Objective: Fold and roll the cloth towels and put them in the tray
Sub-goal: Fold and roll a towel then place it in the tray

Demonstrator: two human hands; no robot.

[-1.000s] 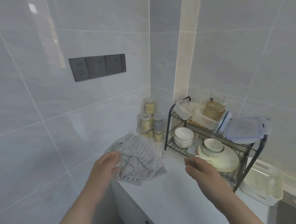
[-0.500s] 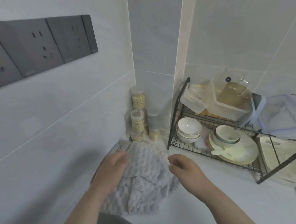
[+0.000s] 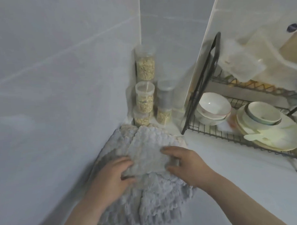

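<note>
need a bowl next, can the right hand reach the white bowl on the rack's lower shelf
Probably yes: the white bowl sits on the rack behind an open front, though the right hand grips the towel.

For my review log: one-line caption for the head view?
Left hand and right hand hold the top grey towel beside the dish rack.

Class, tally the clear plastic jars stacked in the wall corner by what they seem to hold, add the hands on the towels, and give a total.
Clear plastic jars holding pale grain: 4
Clear plastic jar that looks grey inside: 1
Bare hands on the grey fluffy cloth towels: 2, the left hand and the right hand
Total: 7
</note>
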